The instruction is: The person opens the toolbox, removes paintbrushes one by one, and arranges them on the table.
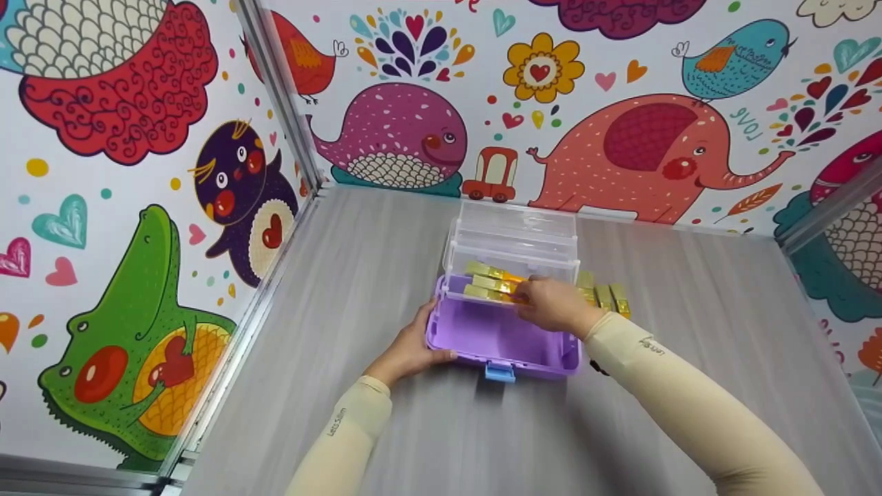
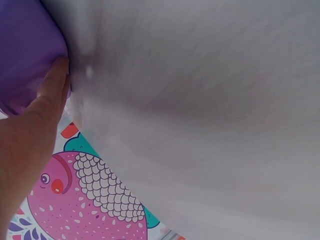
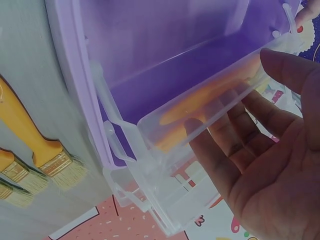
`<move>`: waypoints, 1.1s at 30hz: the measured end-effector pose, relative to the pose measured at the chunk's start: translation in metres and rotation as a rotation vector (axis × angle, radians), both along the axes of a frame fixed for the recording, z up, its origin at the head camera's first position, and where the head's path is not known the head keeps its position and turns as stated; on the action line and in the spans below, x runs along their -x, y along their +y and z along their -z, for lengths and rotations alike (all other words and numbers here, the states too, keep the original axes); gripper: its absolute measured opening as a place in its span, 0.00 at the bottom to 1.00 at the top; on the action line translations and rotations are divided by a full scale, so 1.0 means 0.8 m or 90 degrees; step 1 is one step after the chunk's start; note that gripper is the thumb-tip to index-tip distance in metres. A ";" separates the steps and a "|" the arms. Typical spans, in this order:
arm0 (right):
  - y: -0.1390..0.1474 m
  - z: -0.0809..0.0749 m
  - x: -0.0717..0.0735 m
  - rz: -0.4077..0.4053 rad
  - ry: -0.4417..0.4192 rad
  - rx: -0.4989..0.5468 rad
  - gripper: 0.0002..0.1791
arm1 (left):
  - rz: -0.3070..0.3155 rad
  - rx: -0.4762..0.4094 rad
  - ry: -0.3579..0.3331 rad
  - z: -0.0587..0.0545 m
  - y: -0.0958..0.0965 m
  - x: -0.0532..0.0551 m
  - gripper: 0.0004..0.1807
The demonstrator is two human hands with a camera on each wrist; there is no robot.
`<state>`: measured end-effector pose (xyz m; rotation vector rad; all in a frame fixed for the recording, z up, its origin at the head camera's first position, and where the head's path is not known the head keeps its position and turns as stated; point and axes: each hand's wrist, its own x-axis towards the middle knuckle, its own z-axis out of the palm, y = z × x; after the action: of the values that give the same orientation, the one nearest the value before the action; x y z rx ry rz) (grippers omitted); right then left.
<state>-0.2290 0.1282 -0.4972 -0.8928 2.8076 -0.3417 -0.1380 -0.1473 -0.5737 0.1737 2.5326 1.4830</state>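
A purple storage box (image 1: 496, 324) stands with its clear trays (image 1: 524, 248) raised at the back. Inside the lower clear tray lie several paintbrushes (image 1: 486, 282) with orange handles and pale bristles. My right hand (image 1: 551, 303) is at that tray, its fingers among the orange handles (image 3: 190, 107) and its thumb apart from them. The fingers look relaxed around the tray's edge rather than closed on a brush. My left hand (image 1: 413, 348) steadies the box's left front corner, its straight fingers (image 2: 47, 95) against the outer side wall and its thumb at the front.
More paintbrushes (image 1: 603, 296) lie on the grey table (image 1: 344, 275) just right of the box. A blue latch (image 1: 499, 372) hangs at the box's front. Printed panels with cartoon animals (image 1: 406, 138) stand behind the table and at both sides.
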 end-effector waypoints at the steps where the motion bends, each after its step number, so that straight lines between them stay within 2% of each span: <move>1: 0.000 0.000 -0.001 0.000 0.002 -0.001 0.14 | 0.001 -0.001 0.003 0.000 0.000 0.000 0.63; 17: 0.002 0.002 -0.004 -0.002 0.017 0.003 0.16 | 0.006 -0.003 0.016 0.000 0.000 0.001 0.63; 23: 0.001 0.001 -0.004 0.003 0.012 0.003 0.13 | 0.007 -0.009 0.022 0.001 0.000 0.001 0.63; 33: 0.001 -0.004 -0.007 -0.016 0.011 0.019 0.13 | 0.004 -0.009 0.028 0.003 -0.001 0.000 0.61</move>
<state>-0.2234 0.1289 -0.4940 -0.9406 2.8116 -0.3755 -0.1382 -0.1483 -0.5760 0.2187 2.5543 1.5112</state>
